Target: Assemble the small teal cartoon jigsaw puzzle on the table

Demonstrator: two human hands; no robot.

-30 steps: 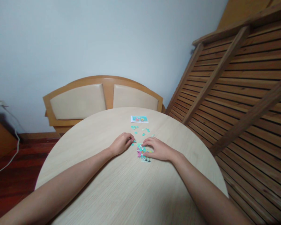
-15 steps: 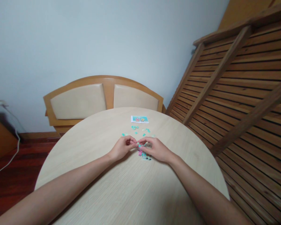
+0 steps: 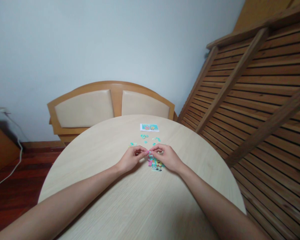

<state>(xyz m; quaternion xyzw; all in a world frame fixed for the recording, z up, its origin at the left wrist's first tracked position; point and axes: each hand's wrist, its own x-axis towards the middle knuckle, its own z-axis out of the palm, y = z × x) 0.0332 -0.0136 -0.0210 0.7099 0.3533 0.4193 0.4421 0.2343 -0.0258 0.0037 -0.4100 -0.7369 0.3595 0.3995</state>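
Observation:
A small pink and teal puzzle piece (image 3: 149, 152) is pinched between the fingertips of both my hands. My left hand (image 3: 128, 160) grips it from the left, thumb and fingers closed. From the opposite side my right hand (image 3: 167, 158) closes on it too, its fingers hiding part of the piece. Just below the fingertips lies a partly joined jigsaw puzzle (image 3: 153, 164) with pink and yellow cartoon figures on teal. My right hand covers some of its upper right area.
Loose puzzle pieces (image 3: 144, 136) lie in small groups beyond my hands, with more pieces (image 3: 132, 144) near my left knuckles. A picture card (image 3: 149, 127) rests farther back on the round table (image 3: 110, 203). A headboard (image 3: 117, 87) and slatted wooden frame (image 3: 255, 96) stand around it.
My hands have lifted slightly off the joined puzzle, uncovering more of it, including the yellow figure. The piece at my fingertips now shows more pink.

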